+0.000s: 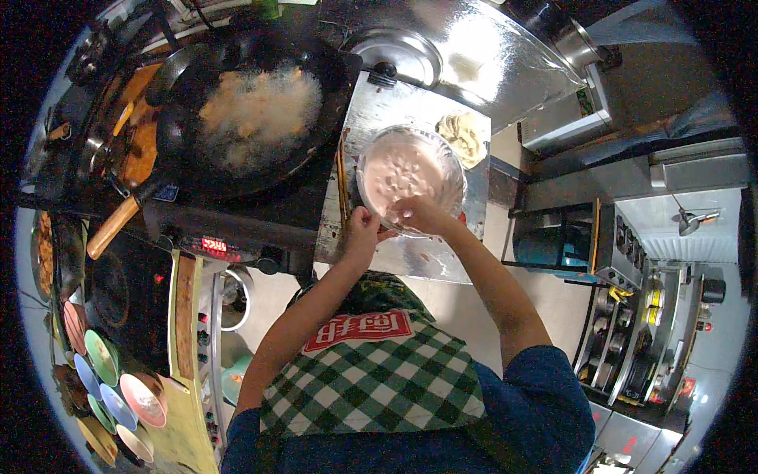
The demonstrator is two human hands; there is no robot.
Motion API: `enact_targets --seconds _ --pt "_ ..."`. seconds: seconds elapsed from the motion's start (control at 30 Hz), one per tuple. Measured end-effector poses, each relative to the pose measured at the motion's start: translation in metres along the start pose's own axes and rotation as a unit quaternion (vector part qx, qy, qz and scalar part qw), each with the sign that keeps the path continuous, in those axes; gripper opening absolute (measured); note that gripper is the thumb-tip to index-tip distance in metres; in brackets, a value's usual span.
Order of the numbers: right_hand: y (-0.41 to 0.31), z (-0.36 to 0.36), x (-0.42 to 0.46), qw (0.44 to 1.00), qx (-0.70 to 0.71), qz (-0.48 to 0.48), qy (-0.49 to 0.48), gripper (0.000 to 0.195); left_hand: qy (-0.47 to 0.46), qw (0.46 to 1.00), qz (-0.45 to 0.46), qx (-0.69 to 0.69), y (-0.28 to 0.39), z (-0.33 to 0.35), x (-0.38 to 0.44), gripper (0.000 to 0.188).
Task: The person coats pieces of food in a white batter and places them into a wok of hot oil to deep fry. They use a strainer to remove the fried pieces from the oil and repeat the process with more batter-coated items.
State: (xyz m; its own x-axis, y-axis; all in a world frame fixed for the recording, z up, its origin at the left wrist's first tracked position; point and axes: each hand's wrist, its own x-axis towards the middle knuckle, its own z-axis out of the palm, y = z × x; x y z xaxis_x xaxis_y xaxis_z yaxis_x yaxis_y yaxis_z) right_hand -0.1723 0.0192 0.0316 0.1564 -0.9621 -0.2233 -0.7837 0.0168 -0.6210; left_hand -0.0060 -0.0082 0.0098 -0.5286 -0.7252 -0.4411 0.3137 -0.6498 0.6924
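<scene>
A metal bowl (463,178) stands before me, filled with a thick pinkish mixture (408,169) with lumps showing at its surface. My left hand (363,226) grips the near left rim of the bowl. Over the near side of the bowl, my right hand (419,214) has its fingers down in the mixture, so their closure and anything between them are hidden. To the left, a large black wok (183,130) holds foaming oil with golden pieces frying (260,103) in it.
A crumpled cloth (462,139) lies beyond the bowl on the metal worktop (379,101). Chopsticks (341,178) lie along its left edge. A round metal lid (408,50) is behind. The wok's wooden handle (112,228) juts toward me. Coloured bowls (144,400) stand lower left.
</scene>
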Motion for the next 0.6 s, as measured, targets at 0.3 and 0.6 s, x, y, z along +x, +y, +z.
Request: enact_targets --seconds 0.3,0.6 --pt "0.007 -0.01 0.005 0.985 -0.143 0.094 0.005 0.02 -0.004 1.0 -0.023 0.006 0.006 0.002 -0.002 0.006" --pt "-0.061 -0.009 -0.013 0.985 -0.161 0.043 -0.054 0.022 0.048 0.998 0.005 0.027 -0.008 -0.003 0.004 0.009"
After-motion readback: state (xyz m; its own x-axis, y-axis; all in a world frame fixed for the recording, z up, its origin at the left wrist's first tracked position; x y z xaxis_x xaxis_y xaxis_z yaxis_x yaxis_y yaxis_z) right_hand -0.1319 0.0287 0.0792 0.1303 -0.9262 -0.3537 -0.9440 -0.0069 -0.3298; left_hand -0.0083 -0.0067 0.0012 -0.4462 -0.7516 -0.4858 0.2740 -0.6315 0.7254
